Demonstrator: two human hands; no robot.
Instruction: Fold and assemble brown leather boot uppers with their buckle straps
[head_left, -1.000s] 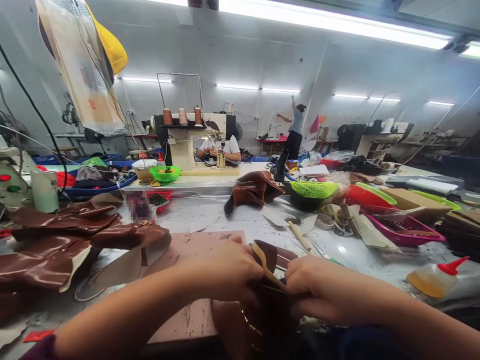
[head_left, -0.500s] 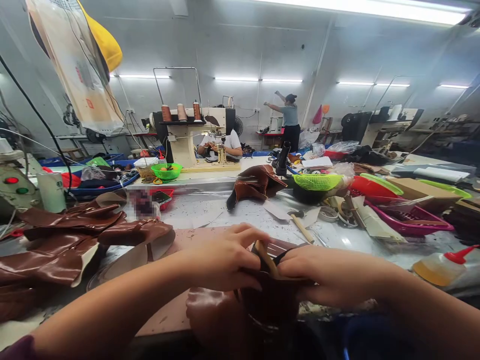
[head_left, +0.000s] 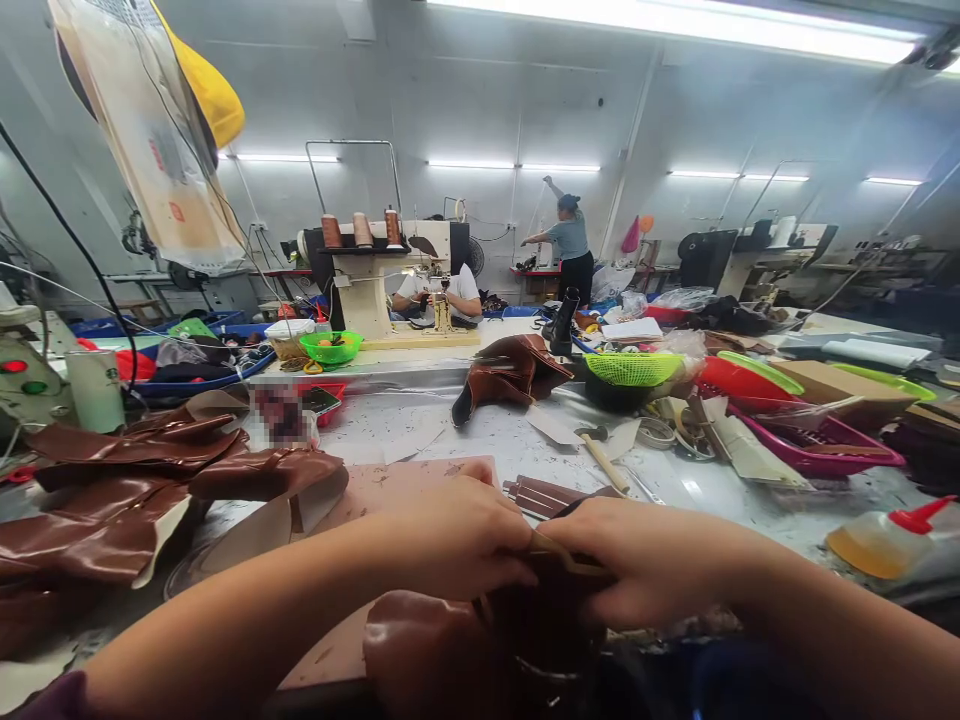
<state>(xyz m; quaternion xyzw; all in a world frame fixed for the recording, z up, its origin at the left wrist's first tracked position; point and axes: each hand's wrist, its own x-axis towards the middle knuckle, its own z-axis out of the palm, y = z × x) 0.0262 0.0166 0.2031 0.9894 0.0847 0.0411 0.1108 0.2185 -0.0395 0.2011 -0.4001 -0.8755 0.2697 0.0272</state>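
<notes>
Leather piece (head_left: 551, 610), dark brown with a tan edge, near 6 o'clock of the view, held between both hands: left hand (head_left: 472, 535) gripping its upper edge from the left side, right hand (head_left: 637, 555) grasping it from the right, some fingertips hidden. Counted from this piece: pink board (head_left: 405, 482) at 10 o'clock, brown leather upper (head_left: 510, 375) near 12, hammer (head_left: 602, 462) at 1, red-tipped bottle (head_left: 881, 542) at 3, glossy leather pile (head_left: 127, 500) at 9, and, farther back, sewing machine (head_left: 375, 295) with spools at 11.
</notes>
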